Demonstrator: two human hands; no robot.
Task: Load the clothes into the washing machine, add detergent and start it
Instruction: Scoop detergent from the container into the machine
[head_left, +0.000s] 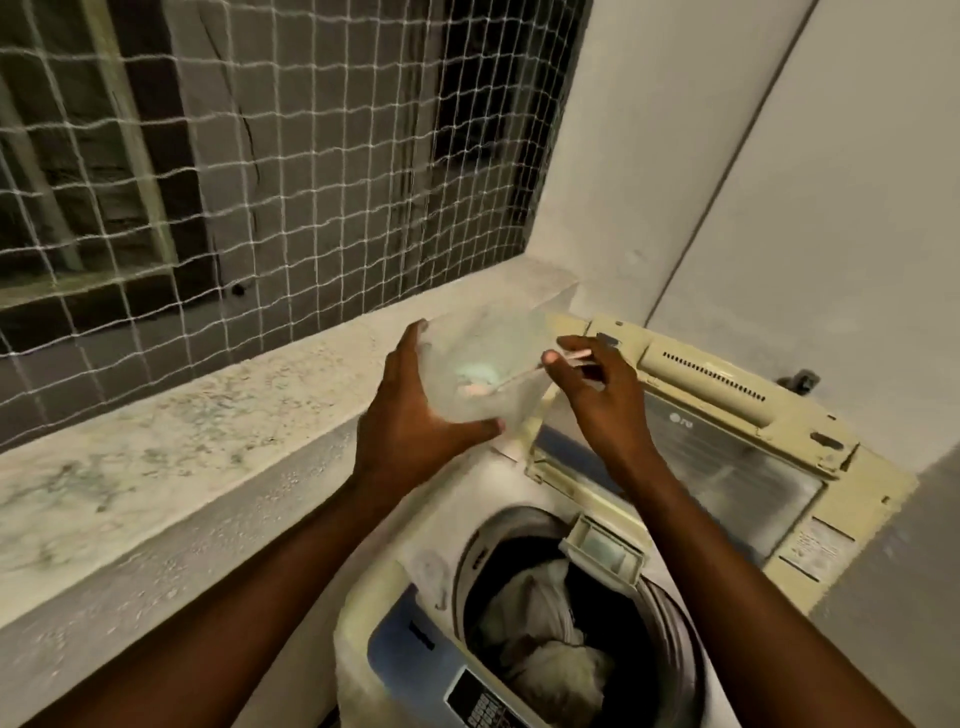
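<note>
A top-loading washing machine stands at the lower right with its lid folded up against the wall. Light-coloured clothes lie in the drum. A small detergent drawer juts out at the drum's back rim. My left hand grips a clear plastic container from below, held above the machine's back left corner. A little pale powder sits at its bottom. My right hand pinches the handle of a thin pinkish scoop that reaches into the container.
A speckled stone ledge runs along the left under a window covered by white netting. White walls close in the right side. The machine's control panel is at the bottom edge.
</note>
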